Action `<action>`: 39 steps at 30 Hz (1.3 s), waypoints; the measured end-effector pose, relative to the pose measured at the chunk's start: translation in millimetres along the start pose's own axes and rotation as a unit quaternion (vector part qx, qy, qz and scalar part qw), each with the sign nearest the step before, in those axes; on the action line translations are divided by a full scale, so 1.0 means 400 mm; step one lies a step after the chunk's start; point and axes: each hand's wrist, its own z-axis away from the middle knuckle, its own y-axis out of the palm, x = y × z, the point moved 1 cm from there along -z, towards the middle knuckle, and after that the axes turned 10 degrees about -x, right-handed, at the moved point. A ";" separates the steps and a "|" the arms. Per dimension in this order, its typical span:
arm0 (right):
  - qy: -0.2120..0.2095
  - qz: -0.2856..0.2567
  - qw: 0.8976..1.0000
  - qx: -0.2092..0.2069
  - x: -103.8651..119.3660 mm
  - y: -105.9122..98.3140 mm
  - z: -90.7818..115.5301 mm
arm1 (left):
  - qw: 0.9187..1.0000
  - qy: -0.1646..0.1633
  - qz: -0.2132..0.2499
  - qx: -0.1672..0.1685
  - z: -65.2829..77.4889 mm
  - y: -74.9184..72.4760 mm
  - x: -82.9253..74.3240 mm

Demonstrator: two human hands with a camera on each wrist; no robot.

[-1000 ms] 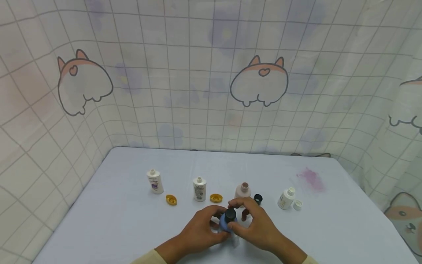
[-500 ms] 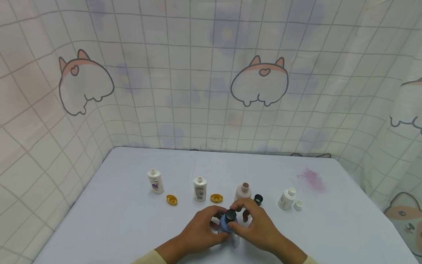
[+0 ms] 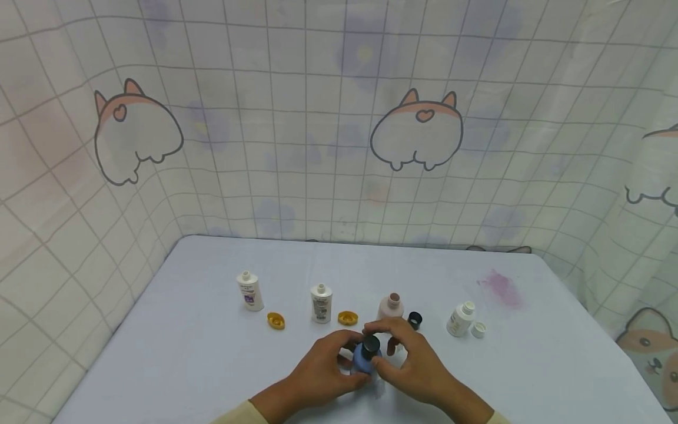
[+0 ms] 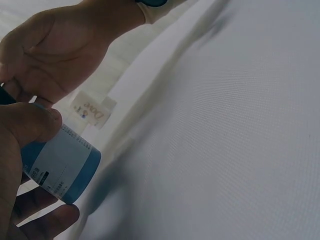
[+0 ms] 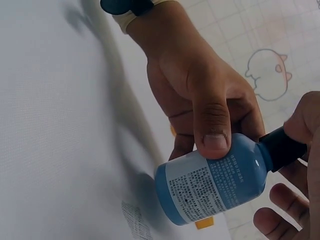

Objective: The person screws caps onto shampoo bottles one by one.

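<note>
A blue bottle (image 3: 362,364) with a white printed label and a black cap (image 3: 371,344) is at the front middle of the table. My left hand (image 3: 324,366) grips its body, with the thumb (image 5: 215,135) across the label side in the right wrist view. At the top, my right hand (image 3: 410,360) pinches the black cap between thumb and forefinger, its other fingers curled loosely alongside. The bottle's base is close over the tabletop and casts a shadow there. Just behind the hands stands an uncapped pinkish bottle (image 3: 391,306), partly covered by the right hand.
Two uncapped white bottles, one at left (image 3: 250,291) and one nearer the middle (image 3: 321,304), stand beside yellow caps (image 3: 275,321). A black cap (image 3: 415,320) lies beside the pinkish bottle. Rightward are a small white bottle (image 3: 461,320), its white cap (image 3: 478,330) and a pink stain (image 3: 501,288).
My right thumb and forefinger have shifted slightly around the black cap, the thumb to the right and the forefinger to the left. The left hand and the blue bottle stay in place.
</note>
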 end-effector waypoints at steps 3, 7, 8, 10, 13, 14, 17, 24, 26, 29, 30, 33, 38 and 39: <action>-0.010 -0.003 1.000 -0.001 -0.001 0.001 0.000 | 1.000 -0.010 0.002 0.002 -0.001 0.000 0.001; 0.008 0.009 1.000 0.005 -0.001 0.000 0.001 | 1.000 -0.013 0.001 0.002 -0.001 0.000 0.002; 0.016 0.012 1.000 0.007 -0.001 0.000 0.001 | 1.000 -0.013 0.000 0.003 -0.002 0.000 0.001; 0.037 0.016 0.999 0.008 -0.001 -0.001 0.001 | 1.000 -0.013 -0.001 0.003 -0.002 0.001 0.001; 0.067 0.021 0.998 0.002 -0.001 0.001 0.000 | 1.000 -0.012 0.000 0.005 -0.002 0.001 0.000; 0.072 0.022 0.997 -0.001 -0.001 0.001 0.000 | 1.000 -0.010 0.000 0.005 -0.002 0.001 0.000; 0.089 0.034 0.995 -0.008 0.000 0.003 -0.001 | 1.000 -0.005 0.001 0.004 -0.001 0.001 -0.001; 0.055 0.020 0.998 -0.009 -0.001 0.002 -0.002 | 1.000 -0.002 0.000 0.005 -0.002 0.000 -0.002; 0.037 0.009 0.999 -0.005 -0.002 0.000 0.000 | 1.000 -0.007 0.001 0.007 -0.002 0.000 -0.002; 0.014 -0.009 1.000 0.003 -0.002 -0.002 -0.001 | 1.000 -0.017 0.001 0.007 -0.003 0.000 -0.002; 0.009 -0.011 1.000 0.004 -0.001 -0.003 0.000 | 1.000 -0.020 0.000 0.007 -0.003 0.000 -0.002; -0.009 -0.009 1.000 -0.001 0.000 -0.003 0.000 | 1.000 -0.021 -0.001 0.007 -0.003 0.002 -0.002; -0.009 0.004 1.000 -0.007 -0.002 -0.002 0.004 | 1.000 -0.016 0.001 0.005 -0.003 0.005 0.001; -0.004 0.007 1.000 -0.009 -0.003 -0.002 0.004 | 1.000 -0.017 0.001 0.004 -0.003 0.005 0.001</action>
